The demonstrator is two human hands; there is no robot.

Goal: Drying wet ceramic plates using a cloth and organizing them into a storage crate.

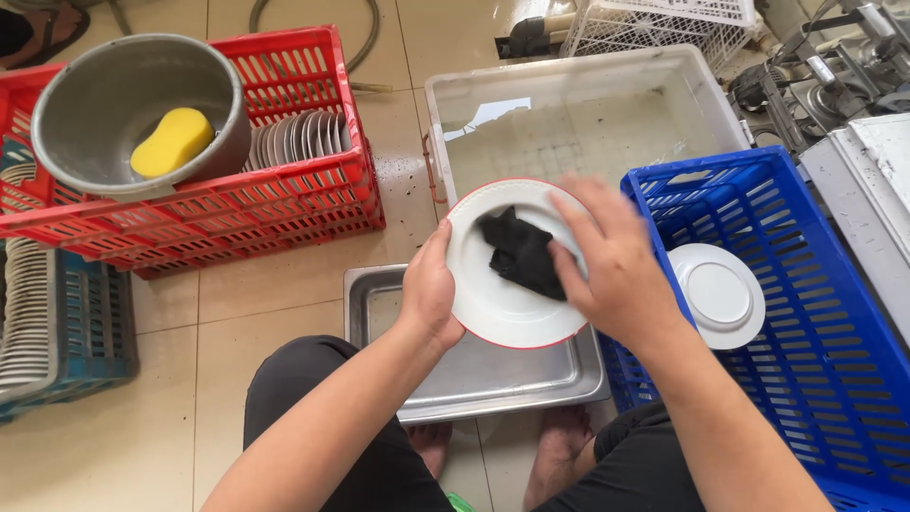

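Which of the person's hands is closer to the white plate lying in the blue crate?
The right. The right hand, pressing a dark cloth, sits just beside the white plate in the blue crate. The left hand grips the far edge of the held plate, farther away.

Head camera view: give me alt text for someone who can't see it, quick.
A person's left hand grips the rim of a white plate with a red edge while the right hand presses a black cloth into it, above a steel tray. To the right, a blue crate holds one white plate; to the left, a red crate holds stacked plates and a grey bowl with a yellow sponge.
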